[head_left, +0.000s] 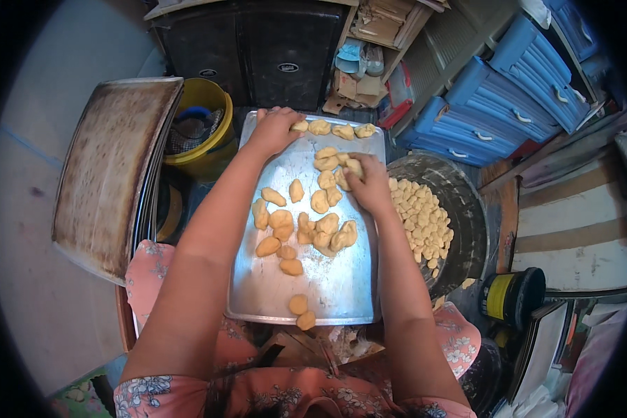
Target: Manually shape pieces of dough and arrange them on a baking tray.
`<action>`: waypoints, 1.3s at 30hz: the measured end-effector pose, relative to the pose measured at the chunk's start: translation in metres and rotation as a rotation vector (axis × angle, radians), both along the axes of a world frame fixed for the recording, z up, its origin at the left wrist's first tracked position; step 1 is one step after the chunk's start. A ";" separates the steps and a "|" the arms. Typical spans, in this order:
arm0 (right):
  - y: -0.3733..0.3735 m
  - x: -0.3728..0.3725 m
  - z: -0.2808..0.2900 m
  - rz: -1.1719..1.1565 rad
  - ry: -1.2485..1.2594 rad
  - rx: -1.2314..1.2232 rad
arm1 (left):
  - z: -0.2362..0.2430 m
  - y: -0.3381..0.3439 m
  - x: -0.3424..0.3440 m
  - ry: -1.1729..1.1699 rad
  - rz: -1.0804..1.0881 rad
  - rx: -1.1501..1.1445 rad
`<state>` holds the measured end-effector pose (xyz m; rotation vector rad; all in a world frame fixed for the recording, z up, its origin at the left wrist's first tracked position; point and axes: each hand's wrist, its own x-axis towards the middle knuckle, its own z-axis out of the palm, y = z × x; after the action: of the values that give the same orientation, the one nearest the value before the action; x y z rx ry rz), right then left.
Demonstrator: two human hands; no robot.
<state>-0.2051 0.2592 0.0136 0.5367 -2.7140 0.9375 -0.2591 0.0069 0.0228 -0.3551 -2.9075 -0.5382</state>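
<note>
A metal baking tray (258, 306) lies in front of me with lumps of yellowish dough scattered over it. At its far left corner my left hand (279, 130) has its fingers curled on a dough piece (299, 126), beginning a row of several pieces along the far edge. My right hand (369, 181) is closed round a dough piece (354, 167) at the right side, beside a loose cluster of others. A bigger dough lump (343, 236) sits mid-tray, among several smaller pieces. Two pieces (298, 304) lie near the close edge. My right fingertips are partly hidden.
To the right, a large dark round basin (467, 216) holds many small dough pieces. Stacked baking trays (111, 167) lean at the left by a yellow bucket (219, 143). Blue drawers (501, 104) and dark cabinets (285, 42) stand beyond. A dark tub (515, 296) sits at right.
</note>
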 end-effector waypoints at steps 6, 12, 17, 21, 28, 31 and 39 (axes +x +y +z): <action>-0.007 -0.022 0.027 -0.028 -0.318 -0.334 | 0.011 -0.006 0.021 0.212 0.027 -0.036; 0.003 -0.094 -0.002 -0.034 0.238 -0.070 | 0.038 0.003 0.056 -0.015 -0.210 -0.329; -0.004 -0.068 -0.004 -0.109 0.213 -0.091 | 0.023 0.012 0.055 0.017 -0.265 0.034; -0.037 -0.018 0.025 0.038 -0.322 -0.240 | -0.005 0.032 0.044 0.084 -0.245 0.306; -0.069 -0.002 0.029 0.167 -0.215 0.261 | -0.008 -0.025 0.039 0.107 -0.027 0.389; -0.096 -0.014 0.025 0.116 -0.146 0.005 | -0.008 -0.046 0.043 0.090 0.014 0.424; -0.081 -0.044 0.017 0.035 -0.256 0.071 | -0.006 -0.022 0.055 0.248 -0.026 0.190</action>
<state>-0.2492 0.1782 0.0304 0.5101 -2.9844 0.9819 -0.2045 -0.0149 0.0171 -0.4023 -2.5933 -0.7128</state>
